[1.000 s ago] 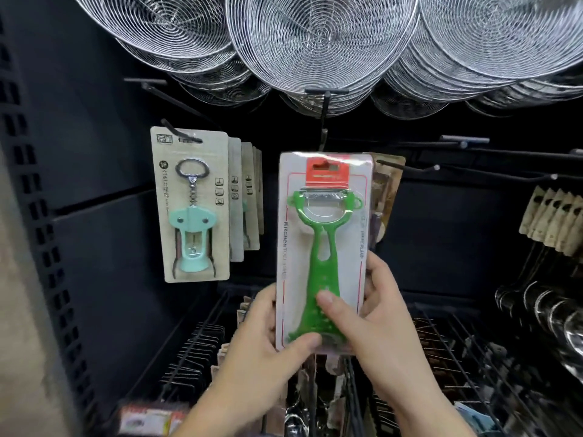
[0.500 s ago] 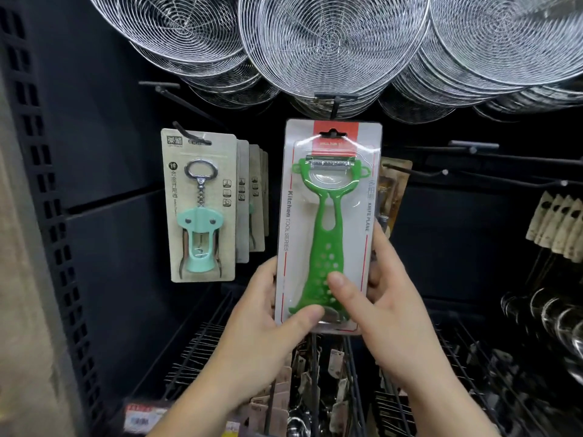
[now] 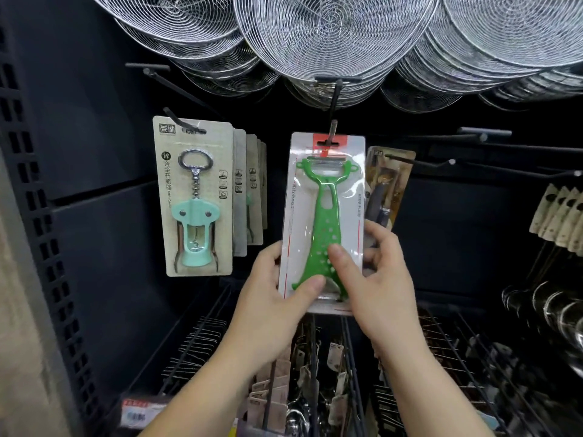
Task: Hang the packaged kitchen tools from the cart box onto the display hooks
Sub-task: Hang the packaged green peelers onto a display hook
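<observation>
Overhead, above pkg: stacked round wire-mesh skimmers. Left of pkg: beige carded mint corkscrews. Centre: clear blister pkg w/ green Y-shaped peeler, hang slot at tip of black metal display hook. Gripped at lower edges by left hand & right hand, thumbs on front. Step: threading onto hook. Next, prob: push pkg back along hook, then let go.

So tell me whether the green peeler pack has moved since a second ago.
Yes. The peeler pack has gone up toward the centre hook: its hang hole, earlier well below the hook's tip, is now on it. Both hands, left and right, hold its lower end.
</observation>
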A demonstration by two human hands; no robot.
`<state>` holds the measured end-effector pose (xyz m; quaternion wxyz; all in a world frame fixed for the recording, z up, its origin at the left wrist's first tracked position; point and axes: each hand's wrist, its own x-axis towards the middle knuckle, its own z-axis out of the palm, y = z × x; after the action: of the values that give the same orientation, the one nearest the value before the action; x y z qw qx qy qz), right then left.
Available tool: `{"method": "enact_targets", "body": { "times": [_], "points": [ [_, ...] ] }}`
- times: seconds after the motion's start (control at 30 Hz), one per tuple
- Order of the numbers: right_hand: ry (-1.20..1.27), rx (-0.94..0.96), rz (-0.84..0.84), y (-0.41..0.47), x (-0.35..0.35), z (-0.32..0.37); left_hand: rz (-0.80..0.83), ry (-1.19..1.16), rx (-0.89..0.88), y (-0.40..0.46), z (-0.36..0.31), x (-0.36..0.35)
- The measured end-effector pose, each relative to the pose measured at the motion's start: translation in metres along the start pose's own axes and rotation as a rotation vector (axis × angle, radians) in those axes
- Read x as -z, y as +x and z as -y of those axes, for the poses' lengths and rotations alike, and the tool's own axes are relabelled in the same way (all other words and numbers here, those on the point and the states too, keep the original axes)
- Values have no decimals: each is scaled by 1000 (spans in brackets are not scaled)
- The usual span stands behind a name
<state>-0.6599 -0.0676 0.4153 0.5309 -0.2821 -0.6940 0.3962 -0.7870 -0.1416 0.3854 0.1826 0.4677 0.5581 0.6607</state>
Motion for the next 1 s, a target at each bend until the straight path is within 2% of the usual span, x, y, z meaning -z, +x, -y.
{"method": "enact_targets", "body": {
  "times": [0.3, 0.67, 0.87, 1.0],
  "points": [
    [-126, -74, 75, 22, -14, -37, -24, 84, 37, 52, 26, -14],
    [-214, -154, 60, 65, -29, -61, -18, 161, 91, 100, 42, -27],
    [-302, -236, 48, 59, -36, -84, 28, 230, 150, 99, 63, -22],
    [-428, -353, 50, 37, -34, -103, 113, 335, 276, 92, 88, -17]
  ]
}}
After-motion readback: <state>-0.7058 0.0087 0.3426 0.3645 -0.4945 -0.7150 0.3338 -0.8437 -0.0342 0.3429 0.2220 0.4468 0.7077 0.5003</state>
